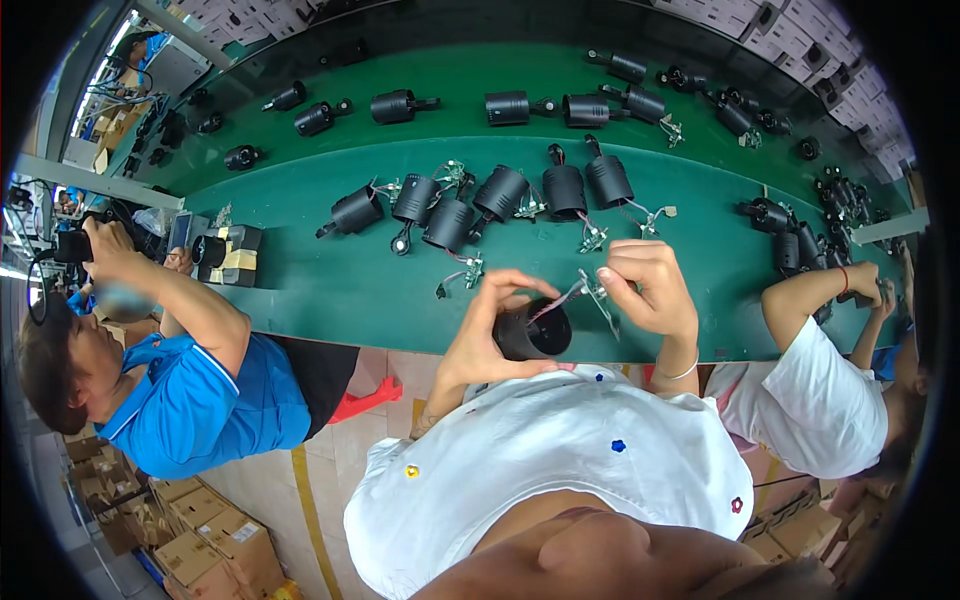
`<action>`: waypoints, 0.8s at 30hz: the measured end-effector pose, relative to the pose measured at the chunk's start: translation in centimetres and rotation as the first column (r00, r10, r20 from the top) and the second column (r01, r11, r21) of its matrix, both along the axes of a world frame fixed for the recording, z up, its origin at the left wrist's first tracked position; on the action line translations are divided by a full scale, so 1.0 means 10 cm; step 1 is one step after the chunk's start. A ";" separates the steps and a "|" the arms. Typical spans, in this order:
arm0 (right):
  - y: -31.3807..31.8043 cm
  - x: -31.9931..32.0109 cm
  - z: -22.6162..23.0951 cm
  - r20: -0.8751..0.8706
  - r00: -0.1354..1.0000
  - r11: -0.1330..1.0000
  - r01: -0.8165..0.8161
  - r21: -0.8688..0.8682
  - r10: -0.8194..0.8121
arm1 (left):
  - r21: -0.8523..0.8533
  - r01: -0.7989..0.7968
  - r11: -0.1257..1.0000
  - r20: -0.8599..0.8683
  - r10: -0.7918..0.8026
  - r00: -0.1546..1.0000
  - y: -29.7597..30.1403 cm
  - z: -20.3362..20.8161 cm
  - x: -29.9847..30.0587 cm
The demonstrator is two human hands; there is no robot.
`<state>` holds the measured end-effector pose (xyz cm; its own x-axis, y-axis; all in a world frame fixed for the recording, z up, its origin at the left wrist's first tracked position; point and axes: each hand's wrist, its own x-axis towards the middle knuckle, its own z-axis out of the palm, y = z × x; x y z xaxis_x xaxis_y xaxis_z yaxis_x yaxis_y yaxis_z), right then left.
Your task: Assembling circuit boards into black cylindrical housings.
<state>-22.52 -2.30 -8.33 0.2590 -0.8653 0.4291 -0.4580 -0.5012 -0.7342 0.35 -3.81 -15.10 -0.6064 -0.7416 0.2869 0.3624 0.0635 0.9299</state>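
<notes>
My left hand [482, 335] is wrapped round a black cylindrical housing [518, 340] at the near edge of the green bench, its open end tilted up toward me. Wires run out of that opening to a small green circuit board [592, 288]. Thumb and fingers of my right hand [650, 287] pinch the board just right of the housing, and a thin strip hangs down from it. Beyond my hands stand and lie several similar black housings [447, 224], some with wired circuit boards [592, 238] trailing out on the bench top.
More black housings [507, 107] lie along a green strip [440, 70] at the back. A person in a blue shirt [215, 390] works at left beside a dark box [240, 256]; another in white [810, 400] works at right near clustered housings [790, 245]. Cardboard boxes [215, 540] stand on the floor.
</notes>
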 end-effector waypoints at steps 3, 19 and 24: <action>-0.03 -0.01 0.04 -0.038 0.997 0.993 -0.058 0.102 0.062 | -0.164 0.020 0.986 0.022 -0.017 1.000 -0.06 0.09 0.02; -0.05 0.52 -0.43 0.828 0.542 0.926 -0.224 0.305 -0.142 | 0.284 0.647 0.708 -0.691 -0.317 0.650 0.01 -0.23 -0.13; -0.08 0.50 -0.61 0.946 0.323 0.930 -0.348 0.117 0.002 | 0.243 0.664 0.708 -0.751 -0.296 0.590 0.00 -0.21 -0.18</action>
